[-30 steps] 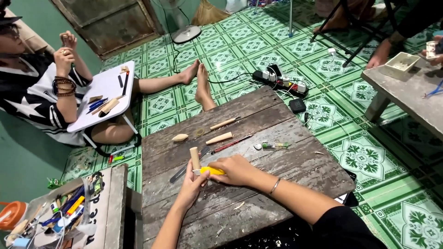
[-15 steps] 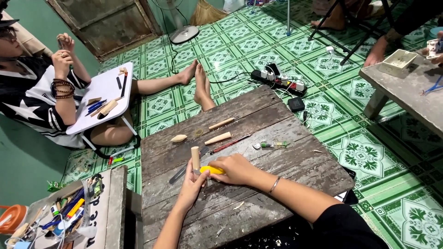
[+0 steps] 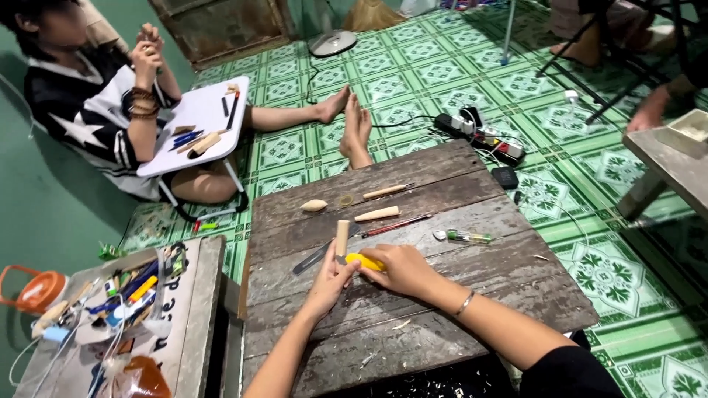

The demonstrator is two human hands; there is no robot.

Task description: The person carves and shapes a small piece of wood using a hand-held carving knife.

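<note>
Head view, steeply down, near table (image 3: 442, 221)

Low weathered wooden plank table (image 3: 442, 295), grey-brown, standing on green patterned tiled floor (image 3: 605, 265). Just beyond the fingers (image 3: 341, 267): flat grey metal blade (image 3: 318, 256) lying diagonal on the planks. Farther beyond the fingers: tapered wooden stick (image 3: 377, 214), thin red pencil-like tool (image 3: 396, 225) beside it, another slim wooden stick (image 3: 386, 191) near the far edge. Beyond and left of the fingers: small almond-shaped wood piece (image 3: 314, 206), round flat ring (image 3: 345, 200) next to it. Right of the fingers: clear lighter-like item (image 3: 464, 236) lying flat. Nearer than the fingers: pale wood shavings (image 3: 402, 324) scattered on planks. More shavings on the floor at the near edge.
</note>
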